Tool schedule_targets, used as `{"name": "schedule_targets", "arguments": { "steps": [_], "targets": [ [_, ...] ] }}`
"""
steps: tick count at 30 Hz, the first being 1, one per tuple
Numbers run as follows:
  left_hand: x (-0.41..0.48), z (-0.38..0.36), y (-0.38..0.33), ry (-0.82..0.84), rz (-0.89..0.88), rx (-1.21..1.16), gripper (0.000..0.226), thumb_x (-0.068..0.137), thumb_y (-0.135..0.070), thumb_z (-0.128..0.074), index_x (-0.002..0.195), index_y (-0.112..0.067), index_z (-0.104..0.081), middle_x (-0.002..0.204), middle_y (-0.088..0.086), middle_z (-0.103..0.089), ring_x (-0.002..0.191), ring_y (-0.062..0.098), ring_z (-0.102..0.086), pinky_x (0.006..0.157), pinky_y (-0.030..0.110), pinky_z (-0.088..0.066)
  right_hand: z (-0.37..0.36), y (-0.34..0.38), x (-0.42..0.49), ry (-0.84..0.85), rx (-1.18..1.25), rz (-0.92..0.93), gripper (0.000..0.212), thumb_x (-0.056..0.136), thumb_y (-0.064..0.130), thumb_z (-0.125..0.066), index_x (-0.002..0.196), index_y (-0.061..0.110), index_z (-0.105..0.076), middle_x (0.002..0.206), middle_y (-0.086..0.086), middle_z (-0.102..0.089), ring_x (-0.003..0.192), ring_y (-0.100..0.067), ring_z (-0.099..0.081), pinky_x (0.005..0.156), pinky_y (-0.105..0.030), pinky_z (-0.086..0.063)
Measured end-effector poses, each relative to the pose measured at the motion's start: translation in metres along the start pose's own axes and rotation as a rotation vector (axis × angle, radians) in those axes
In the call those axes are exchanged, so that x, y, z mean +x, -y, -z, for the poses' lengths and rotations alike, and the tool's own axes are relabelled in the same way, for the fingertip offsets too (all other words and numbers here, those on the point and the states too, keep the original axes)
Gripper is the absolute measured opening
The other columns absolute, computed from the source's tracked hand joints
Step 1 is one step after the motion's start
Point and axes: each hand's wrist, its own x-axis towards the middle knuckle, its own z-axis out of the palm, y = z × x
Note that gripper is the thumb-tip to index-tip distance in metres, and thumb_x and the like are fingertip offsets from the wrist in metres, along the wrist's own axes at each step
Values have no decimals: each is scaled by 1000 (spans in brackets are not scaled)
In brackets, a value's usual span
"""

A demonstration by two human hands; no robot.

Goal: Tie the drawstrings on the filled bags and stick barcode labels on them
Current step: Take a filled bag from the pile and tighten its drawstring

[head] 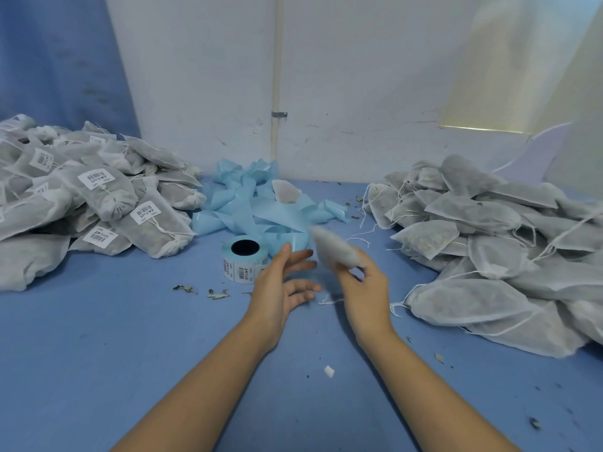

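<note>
I look down on a blue counter. On its left lies a heap of labelled bags, and on its right a heap of plain filled bags with drawstrings trailing. Between them, by the wall, sits a tangle of pale blue backing strip, with the label roll just in front. Dried leaf bits and a white scrap lie nearer me.

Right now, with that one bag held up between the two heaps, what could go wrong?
1. The right hand holds the bag by one end only, and the bag is blurred; it might slip out and drop.
2. The label roll stands just beyond the open left hand; a quick sweep could knock it away.
3. A stray bag lies among the blue backing strips; it could be missed.
</note>
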Motion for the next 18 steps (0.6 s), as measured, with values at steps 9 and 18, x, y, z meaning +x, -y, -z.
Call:
{"name": "schedule_targets", "arguments": {
  "steps": [9, 18],
  "targets": [
    [2, -1, 9, 50, -44, 154, 13, 95, -15, -55, 93, -7, -66, 77, 5, -73, 75, 18, -72, 59, 22, -55, -2, 4, 4, -47, 413, -348, 19, 94, 27, -58, 94, 10, -67, 82, 1, -73, 67, -8, -66, 56, -18, -50],
    [5, -1, 13, 45, -54, 407, 11, 92, -5, -57, 85, -6, -65, 69, 6, -68, 58, 9, -64, 58, 17, -53, 8, 6, 11, -14, 634, -558, 20, 91, -4, -47, 77, 0, -59, 75, -12, -62, 77, -21, -61, 67, -19, -56]
  ]
}}
